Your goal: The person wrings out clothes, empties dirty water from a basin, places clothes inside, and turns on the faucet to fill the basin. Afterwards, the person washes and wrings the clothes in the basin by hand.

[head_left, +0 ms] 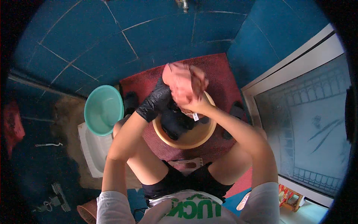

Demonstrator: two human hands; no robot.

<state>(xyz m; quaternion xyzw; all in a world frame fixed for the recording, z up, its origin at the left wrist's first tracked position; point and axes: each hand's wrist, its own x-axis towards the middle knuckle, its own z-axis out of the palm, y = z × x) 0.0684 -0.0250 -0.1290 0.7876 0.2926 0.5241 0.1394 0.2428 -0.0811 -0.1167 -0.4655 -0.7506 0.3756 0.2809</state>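
A crumpled pink garment (183, 83), slightly blurred, is held up above a yellow basin (201, 141). My left hand (159, 96), in a black glove, grips its left side; the glove's fingertips are partly hidden behind the cloth. On the lower right side, my bare right hand (199, 104) is closed around the fabric. A small white label (195, 117) hangs just below that hand. Dark wet-looking cloth (175, 123) lies in the basin beneath both hands.
Left of the basin, a mint-green tub (104, 110) stands over a white squat toilet (93, 153). A red mat (145, 80) covers the floor under the basin. A tap (184, 6) sticks out from the blue tiled wall. To the right is a framed glass door (302, 119).
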